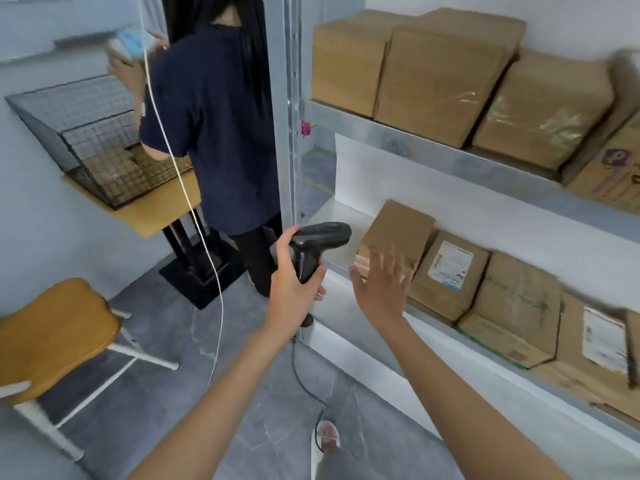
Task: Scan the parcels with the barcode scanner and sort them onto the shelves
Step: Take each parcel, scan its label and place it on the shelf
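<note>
Parcel (394,233) sits on the lower shelf (332,216) just ahead of the right hand (379,289), whose fingers are spread and empty (contact unclear). Left hand (294,285), farther left, grips the barcode scanner (317,244).

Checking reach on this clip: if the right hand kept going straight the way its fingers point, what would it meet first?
Most likely the leftmost cardboard parcel on the lower shelf. The open right hand points at its near face; contact is unclear.
</note>
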